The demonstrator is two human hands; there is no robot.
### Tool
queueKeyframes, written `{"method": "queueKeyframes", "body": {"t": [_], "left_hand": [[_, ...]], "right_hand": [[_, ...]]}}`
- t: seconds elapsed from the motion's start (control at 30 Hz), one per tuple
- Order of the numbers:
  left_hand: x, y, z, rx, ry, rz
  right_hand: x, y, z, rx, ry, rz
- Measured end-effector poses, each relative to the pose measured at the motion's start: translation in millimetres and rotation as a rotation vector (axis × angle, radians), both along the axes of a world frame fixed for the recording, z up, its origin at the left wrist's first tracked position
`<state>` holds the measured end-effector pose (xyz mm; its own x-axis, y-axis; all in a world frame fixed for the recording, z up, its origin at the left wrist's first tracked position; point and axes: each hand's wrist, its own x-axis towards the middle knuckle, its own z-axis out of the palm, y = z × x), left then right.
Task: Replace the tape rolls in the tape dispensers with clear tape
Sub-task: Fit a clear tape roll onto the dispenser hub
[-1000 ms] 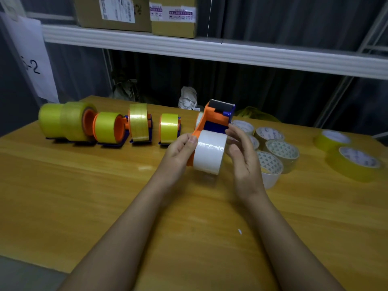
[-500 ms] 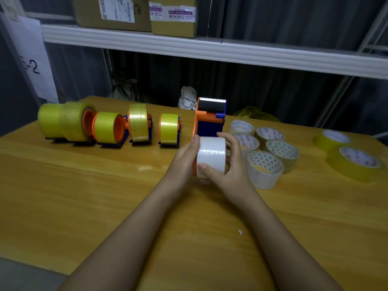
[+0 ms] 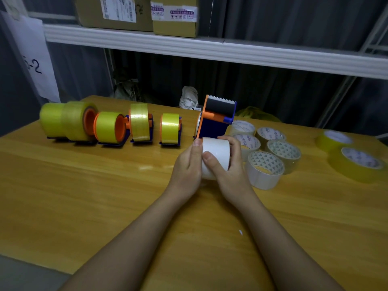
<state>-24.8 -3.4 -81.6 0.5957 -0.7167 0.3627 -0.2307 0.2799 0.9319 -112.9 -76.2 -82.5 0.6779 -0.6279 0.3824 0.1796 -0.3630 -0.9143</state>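
White and faintly glossy, the tape roll (image 3: 216, 153) sits between both hands near the middle of the wooden table (image 3: 84, 196), pressed up against the near end of the orange-and-blue dispenser (image 3: 217, 120), whose serrated blade points up and away at the far side. The left hand (image 3: 186, 169) curls round the roll's left edge with its thumb lying along the rim; the right hand (image 3: 228, 164) wraps over the right edge, thumb laid across the front face. So both hands grip the same roll. Whether it is fully seated on the dispenser's hub cannot be told, since the hands and the roll hide the hub.

To finish this step well, I would push the roll square onto the hub — not at a slant — with even pressure from both thumbs, keeping the dispenser's base flat on the table so it does not tip toward the blade. The loose end should face the blade side, or the tape will feed backwards.

To the left stands a row of dispensers loaded with yellow tape (image 3: 137, 121), probably still to be swapped. Spare clear rolls (image 3: 265, 170) lie just right of the hands, and discarded yellow rolls (image 3: 357, 164) lie further right.
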Motion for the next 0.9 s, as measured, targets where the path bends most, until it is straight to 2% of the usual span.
{"method": "queueKeyframes", "body": {"t": [0.43,0.67,0.77,0.9], "left_hand": [[-1.9,0.2,3.9,-0.001,0.014,0.014],[-2.3,1.6,3.5,-0.013,-0.091,-0.011],[-2.7,0.5,0.6,-0.015,-0.117,-0.020],[-5.5,-0.3,3.2,0.003,-0.018,-0.067]], "right_hand": [[2.1,2.0,-0.1,0.032,-0.030,-0.035],[1.4,-0.6,1.3,0.137,-0.026,0.062],[4.7,0.3,2.3,0.197,0.008,0.001],[9.2,0.8,-2.5,0.107,-0.043,-0.088]]}}
